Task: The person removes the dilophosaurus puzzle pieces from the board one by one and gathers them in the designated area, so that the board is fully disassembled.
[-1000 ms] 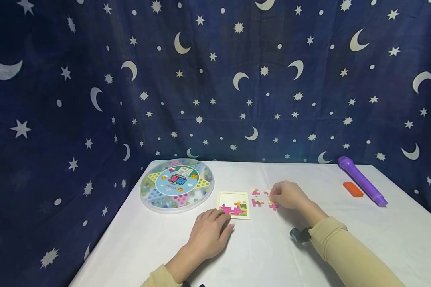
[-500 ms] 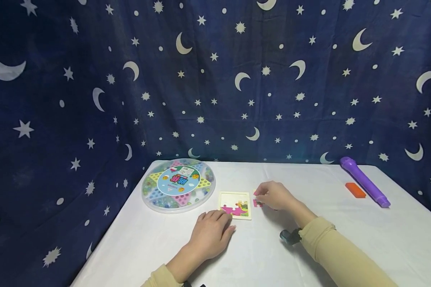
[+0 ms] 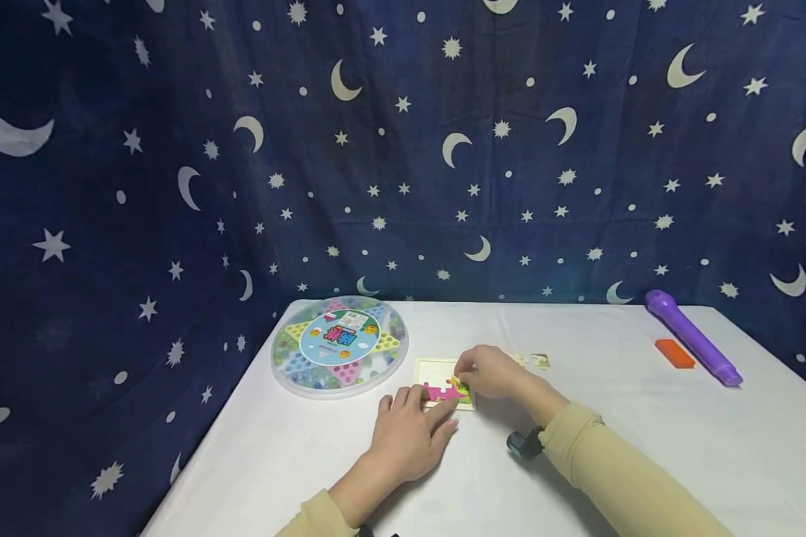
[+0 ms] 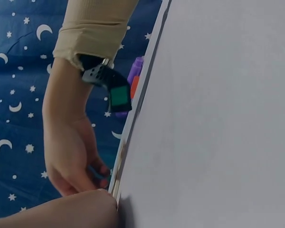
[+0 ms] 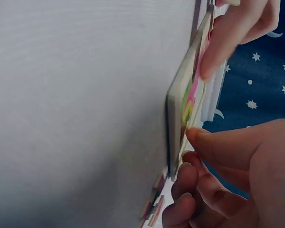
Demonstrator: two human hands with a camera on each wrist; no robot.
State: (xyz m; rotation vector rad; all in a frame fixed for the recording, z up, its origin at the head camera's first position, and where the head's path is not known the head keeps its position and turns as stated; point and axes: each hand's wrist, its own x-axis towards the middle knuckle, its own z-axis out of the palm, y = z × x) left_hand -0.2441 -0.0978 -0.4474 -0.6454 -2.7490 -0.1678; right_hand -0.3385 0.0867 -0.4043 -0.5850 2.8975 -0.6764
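A small square jigsaw puzzle [image 3: 436, 371] in a cream frame lies on the white table, its near part filled with magenta and green-yellow pieces. My left hand [image 3: 411, 436] rests at its near left edge; in the right wrist view a left fingertip [image 5: 208, 69] touches the picture. Over the puzzle's right side, my right hand [image 3: 489, 373] pinches a thin puzzle piece [image 5: 196, 114] between thumb and finger, mostly hidden by the fingers. Right of that hand lies a loose puzzle piece [image 3: 540, 360], and more loose pieces [image 5: 154, 209] show below the frame in the right wrist view.
A round, clear game box [image 3: 339, 347] with coloured triangles lies at the back left. At the right are an orange block [image 3: 675, 353] and a purple microphone-shaped tube [image 3: 693, 338]. A dark star-and-moon curtain [image 3: 403, 149] hangs behind the table [image 3: 645, 418].
My right hand has moved left from the loose pieces to the puzzle, now holding a piece. The left hand's fingers have shifted slightly further over the frame. The head view has turned a little.
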